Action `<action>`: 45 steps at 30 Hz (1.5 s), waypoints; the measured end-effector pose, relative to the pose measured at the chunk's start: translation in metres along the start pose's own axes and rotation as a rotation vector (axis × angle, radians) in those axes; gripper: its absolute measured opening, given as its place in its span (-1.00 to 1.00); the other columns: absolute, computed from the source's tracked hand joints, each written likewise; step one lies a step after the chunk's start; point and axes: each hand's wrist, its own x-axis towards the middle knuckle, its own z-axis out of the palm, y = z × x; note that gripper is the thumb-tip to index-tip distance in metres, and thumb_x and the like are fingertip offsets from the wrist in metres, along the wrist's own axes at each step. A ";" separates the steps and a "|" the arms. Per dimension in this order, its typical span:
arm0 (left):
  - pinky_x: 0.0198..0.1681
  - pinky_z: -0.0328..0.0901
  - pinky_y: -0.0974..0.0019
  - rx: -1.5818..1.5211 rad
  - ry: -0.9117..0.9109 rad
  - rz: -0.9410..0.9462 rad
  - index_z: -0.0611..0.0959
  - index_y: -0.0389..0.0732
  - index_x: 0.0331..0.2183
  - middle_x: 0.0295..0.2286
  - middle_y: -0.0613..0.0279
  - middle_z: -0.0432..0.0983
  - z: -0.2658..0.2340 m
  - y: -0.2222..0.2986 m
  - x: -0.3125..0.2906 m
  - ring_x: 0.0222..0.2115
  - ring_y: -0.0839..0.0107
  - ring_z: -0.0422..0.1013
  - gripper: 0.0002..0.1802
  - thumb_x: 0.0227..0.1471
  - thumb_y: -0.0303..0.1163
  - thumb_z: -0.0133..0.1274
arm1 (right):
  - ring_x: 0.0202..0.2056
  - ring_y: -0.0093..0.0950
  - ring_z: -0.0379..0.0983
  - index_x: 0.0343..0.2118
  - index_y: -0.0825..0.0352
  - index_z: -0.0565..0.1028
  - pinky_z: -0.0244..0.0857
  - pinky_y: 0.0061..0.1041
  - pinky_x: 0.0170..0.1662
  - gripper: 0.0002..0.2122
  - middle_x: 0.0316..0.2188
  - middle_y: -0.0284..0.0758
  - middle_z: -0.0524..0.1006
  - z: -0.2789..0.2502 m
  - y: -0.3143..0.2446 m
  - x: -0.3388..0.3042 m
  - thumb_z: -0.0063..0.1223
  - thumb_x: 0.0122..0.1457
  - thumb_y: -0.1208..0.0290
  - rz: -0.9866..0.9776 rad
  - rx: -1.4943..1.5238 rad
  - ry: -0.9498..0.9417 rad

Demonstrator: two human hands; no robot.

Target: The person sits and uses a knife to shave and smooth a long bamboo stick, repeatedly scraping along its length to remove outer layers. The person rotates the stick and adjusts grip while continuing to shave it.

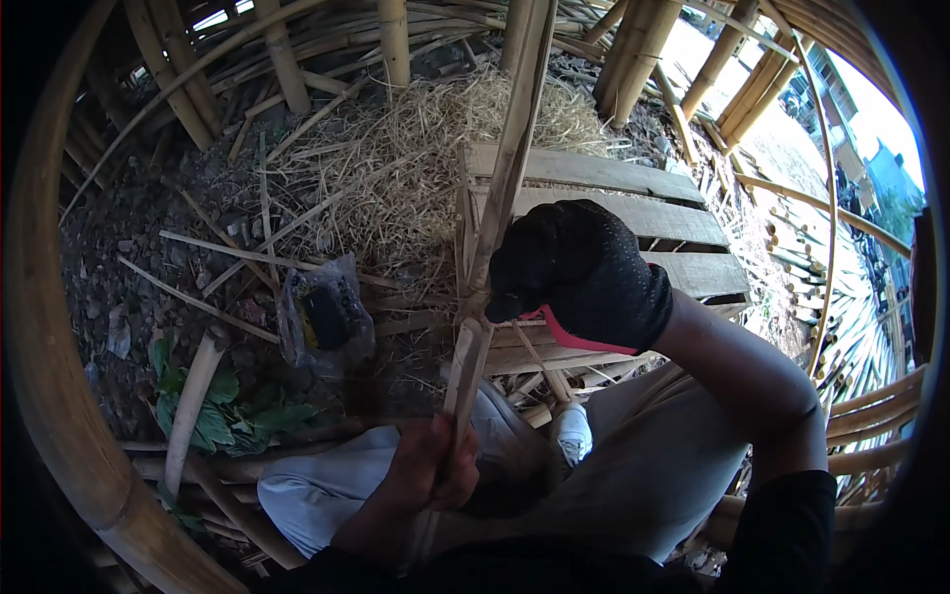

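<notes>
The bare left hand point(435, 465) is gripping a split bamboo strip point(507, 158) low down, fingers wrapping round it above the person's lap. The right hand point(584, 272), wearing a black glove with tiny pale dots and a pinkish-red patch near the wrist, is bending in beside the strip's joint; its fingertips are hiding in shadow, so I cannot tell whether they are closing on anything. The strip is standing steeply between the knees, running out past the upper edge of view. Grey trousers point(653, 436) are covering the legs, and a white shoe point(572, 434) is showing between them. Just beyond the right hand, a slatted wooden crate point(614, 213) is resting on the ground. Left of the strip, a clear plastic bag point(358, 342) is holding a black-and-yellow object point(327, 315), too dim for any lettering to be read. Green leaves point(213, 421) are lying nearby, straw-like shavings point(396, 158) are spreading beyond, and bamboo posts point(638, 59) are rising behind.
</notes>
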 end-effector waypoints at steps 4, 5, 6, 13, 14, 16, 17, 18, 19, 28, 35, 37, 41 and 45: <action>-0.87 -0.06 0.42 0.036 0.030 -0.024 0.38 -0.17 -0.43 -0.86 0.33 0.10 0.005 -0.001 -0.001 -0.92 0.56 0.03 -0.40 0.33 0.19 -0.31 | -0.38 -0.29 0.51 -0.47 0.15 0.57 0.35 -0.26 -0.33 -0.87 -0.47 -0.38 0.55 -0.002 0.005 -0.006 0.28 -0.10 0.31 -0.140 -0.043 0.031; -0.88 -0.06 0.42 0.036 0.034 -0.029 0.39 -0.17 -0.43 -0.86 0.33 0.10 0.006 -0.001 -0.001 -0.92 0.56 0.04 -0.40 0.33 0.19 -0.30 | -0.37 -0.31 0.51 -0.46 0.12 0.58 0.34 -0.27 -0.32 -0.88 -0.46 -0.40 0.55 -0.002 0.006 -0.008 0.27 -0.11 0.32 -0.152 -0.040 0.030; -0.88 -0.06 0.42 0.022 0.032 -0.051 0.39 -0.17 -0.43 -0.86 0.33 0.11 0.006 -0.001 -0.001 -0.92 0.56 0.04 -0.40 0.33 0.19 -0.30 | -0.36 -0.33 0.51 -0.46 0.10 0.58 0.34 -0.27 -0.32 -0.88 -0.45 -0.43 0.55 -0.003 0.006 -0.010 0.26 -0.13 0.34 -0.165 -0.037 0.028; -0.88 -0.07 0.42 -0.008 0.029 -0.115 0.39 -0.17 -0.42 -0.85 0.32 0.12 0.009 -0.004 0.000 -0.92 0.56 0.03 -0.41 0.33 0.18 -0.29 | -0.44 -0.36 0.47 -0.52 0.09 0.56 0.29 -0.34 -0.37 -0.85 -0.52 -0.48 0.51 -0.009 -0.001 -0.017 0.33 -0.21 0.31 -0.191 -0.221 -0.059; -0.88 -0.07 0.42 -0.002 0.032 -0.118 0.39 -0.17 -0.42 -0.85 0.31 0.12 0.011 -0.004 -0.001 -0.92 0.56 0.03 -0.41 0.33 0.18 -0.29 | -0.45 -0.36 0.46 -0.53 0.09 0.56 0.29 -0.34 -0.37 -0.86 -0.53 -0.47 0.50 -0.008 -0.001 -0.018 0.31 -0.19 0.31 -0.192 -0.199 -0.049; -0.89 -0.08 0.43 -0.005 0.026 -0.114 0.40 -0.17 -0.40 -0.84 0.34 0.11 0.012 -0.005 -0.001 -0.92 0.57 0.01 -0.43 0.34 0.15 -0.31 | -0.46 -0.35 0.45 -0.53 0.08 0.55 0.29 -0.32 -0.38 -0.88 -0.55 -0.47 0.48 -0.009 -0.001 -0.020 0.28 -0.17 0.31 -0.181 -0.167 -0.074; -0.89 -0.09 0.43 -0.007 0.026 -0.111 0.40 -0.17 -0.40 -0.84 0.35 0.10 0.012 -0.005 -0.002 -0.93 0.57 0.00 -0.43 0.35 0.14 -0.32 | -0.47 -0.36 0.45 -0.52 0.07 0.55 0.29 -0.32 -0.39 -0.89 -0.55 -0.47 0.48 -0.012 -0.003 -0.020 0.26 -0.15 0.30 -0.171 -0.155 -0.109; -0.88 -0.09 0.44 -0.083 0.058 -0.081 0.40 -0.14 -0.39 -0.84 0.38 0.08 0.006 -0.006 -0.001 -0.92 0.58 0.00 -0.44 0.34 0.17 -0.32 | -0.47 -0.36 0.45 -0.52 0.06 0.56 0.29 -0.32 -0.40 -0.90 -0.55 -0.47 0.47 -0.012 -0.003 -0.020 0.24 -0.14 0.30 -0.161 -0.143 -0.144; -0.87 -0.08 0.45 -0.157 0.063 -0.057 0.40 -0.11 -0.39 -0.83 0.41 0.07 -0.005 -0.006 0.008 -0.91 0.60 -0.01 -0.44 0.33 0.19 -0.31 | -0.46 -0.37 0.45 -0.50 0.05 0.56 0.29 -0.32 -0.40 -0.90 -0.55 -0.47 0.47 0.009 -0.020 -0.042 0.22 -0.13 0.28 -0.024 -0.393 -0.026; -0.92 -0.20 0.46 -0.423 -0.107 0.050 0.37 -0.13 -0.33 -0.84 0.44 -0.05 -0.038 -0.012 0.028 -0.94 0.63 -0.17 -0.50 0.41 0.04 -0.46 | -0.41 -0.26 0.56 -0.39 0.17 0.62 0.45 -0.30 -0.36 -0.72 -0.51 -0.27 0.56 -0.013 0.015 -0.037 0.19 0.14 0.04 0.166 -0.069 -0.125; -0.91 -0.19 0.45 -0.293 -0.106 0.086 0.36 -0.12 -0.34 -0.84 0.45 -0.04 -0.026 -0.001 0.020 -0.94 0.63 -0.15 -0.50 0.41 0.04 -0.49 | -0.26 -0.14 0.57 -0.23 0.26 0.60 0.43 -0.21 -0.16 -0.52 -0.37 -0.10 0.59 -0.006 0.063 -0.053 0.01 0.22 -0.15 0.620 -0.192 -0.123; -0.90 -0.16 0.45 -0.198 -0.046 0.080 0.36 -0.12 -0.35 -0.84 0.45 -0.02 -0.020 -0.001 0.018 -0.93 0.63 -0.13 -0.49 0.40 0.06 -0.46 | -0.21 -0.13 0.57 -0.18 0.26 0.59 0.43 -0.20 -0.12 -0.48 -0.31 -0.09 0.60 -0.003 0.054 -0.055 0.03 0.18 -0.19 0.817 -0.306 -0.304; -0.84 -0.05 0.44 0.029 0.003 0.067 0.38 -0.16 -0.36 -0.82 0.40 0.04 -0.009 0.002 0.010 -0.90 0.58 -0.02 -0.44 0.36 0.15 -0.38 | -0.11 -0.12 0.54 -0.01 0.28 0.52 0.41 -0.18 -0.06 -0.39 -0.17 -0.09 0.59 0.016 0.072 -0.070 0.05 0.14 -0.22 0.846 -0.357 -0.574; -0.82 -0.03 0.44 0.042 -0.077 0.080 0.39 -0.19 -0.33 -0.81 0.39 0.05 -0.004 0.003 0.007 -0.89 0.59 -0.01 -0.43 0.36 0.14 -0.38 | -0.14 -0.11 0.54 -0.12 0.22 0.53 0.42 -0.16 -0.10 -0.53 -0.24 -0.11 0.59 0.046 0.101 -0.099 0.06 0.18 -0.13 0.814 -0.411 -0.408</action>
